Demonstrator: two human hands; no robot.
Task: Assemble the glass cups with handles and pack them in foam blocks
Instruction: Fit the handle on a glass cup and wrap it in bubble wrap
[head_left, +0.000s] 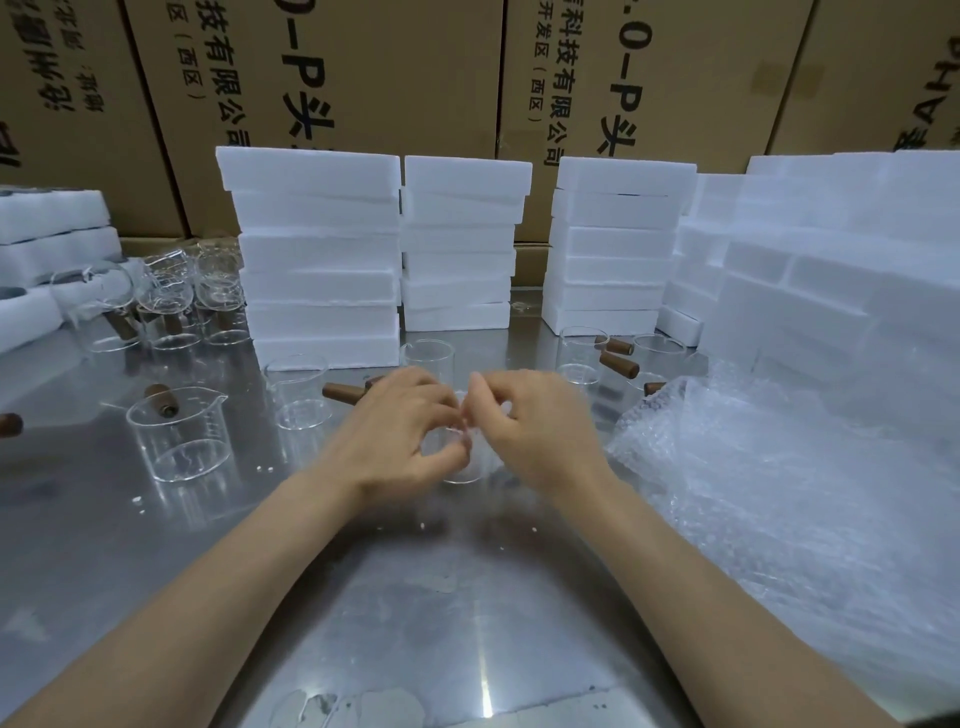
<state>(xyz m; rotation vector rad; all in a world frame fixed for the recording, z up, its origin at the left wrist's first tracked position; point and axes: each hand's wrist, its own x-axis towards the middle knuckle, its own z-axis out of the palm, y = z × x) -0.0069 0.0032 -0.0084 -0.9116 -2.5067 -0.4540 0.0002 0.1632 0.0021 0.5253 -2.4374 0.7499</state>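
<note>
Both hands met over a glass cup (462, 457) that stood on the metal worktop (395, 597), in the middle. The left hand (400, 436) curled its fingers round the cup's side, and the right hand (535, 431) pinched at its rim. Stacks of foam blocks (322, 260) stood behind, other cups (179, 436) and brown handles (618, 364) lay around, and bubble wrap (779, 467) lay at the right.

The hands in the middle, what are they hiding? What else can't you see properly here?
Head view only:
- Cup between the left hand and right hand: mostly covered by fingers, so whether a handle is on it is unclear.
- Right hand's grip: blurred.
- Cups far left: too small and jumbled to count.
- Handle: cut off by the left edge.
- Under the bubble wrap: hidden.
</note>
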